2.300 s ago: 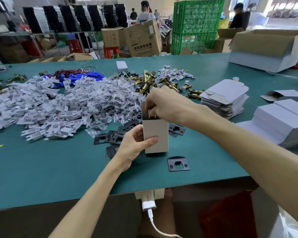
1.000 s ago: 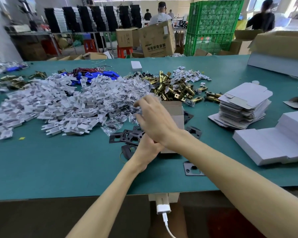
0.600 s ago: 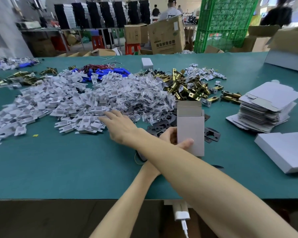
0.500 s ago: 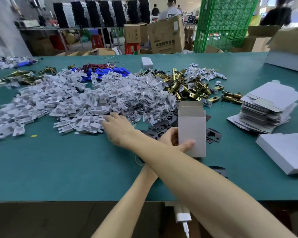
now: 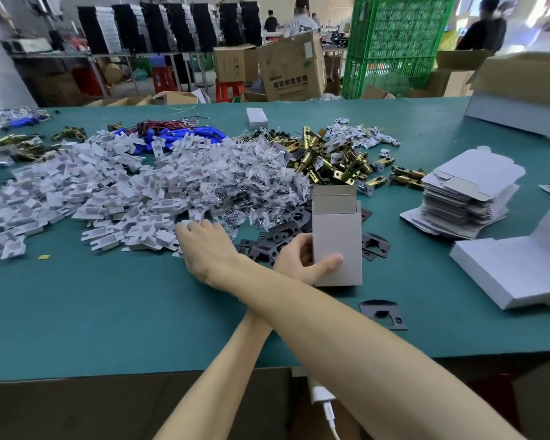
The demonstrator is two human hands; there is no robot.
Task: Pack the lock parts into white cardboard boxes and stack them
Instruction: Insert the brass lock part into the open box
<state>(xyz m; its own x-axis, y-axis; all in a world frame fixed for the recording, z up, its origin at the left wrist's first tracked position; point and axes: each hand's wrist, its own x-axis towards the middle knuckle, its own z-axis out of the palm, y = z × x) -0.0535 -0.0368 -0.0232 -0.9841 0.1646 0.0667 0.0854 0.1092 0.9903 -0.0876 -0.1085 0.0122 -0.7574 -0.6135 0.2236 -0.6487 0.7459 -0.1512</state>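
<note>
The person's arms are crossed over the green bench. The left hand holds a small cardboard box that stands upright on the bench with its top flap open. The thumb lies across the front face, and the other fingers go round the box's left side, out of sight. The right hand reaches across above the left forearm. Its fingers are bent down onto the near edge of a wide heap of white plastic pieces. A white piece shows right at the fingertips, but I cannot tell whether they pinch it or only touch it.

Between the two hands, just beside the left fingers, lie overlapping black plates. A single black plate lies alone on the near side of the box. Beyond the right fingers, past the white heap, is a mound of small clear bags, and beyond the box are brass latches. Well off to the right of the left fingers sit a stack of flat box blanks and a row of closed white boxes.
</note>
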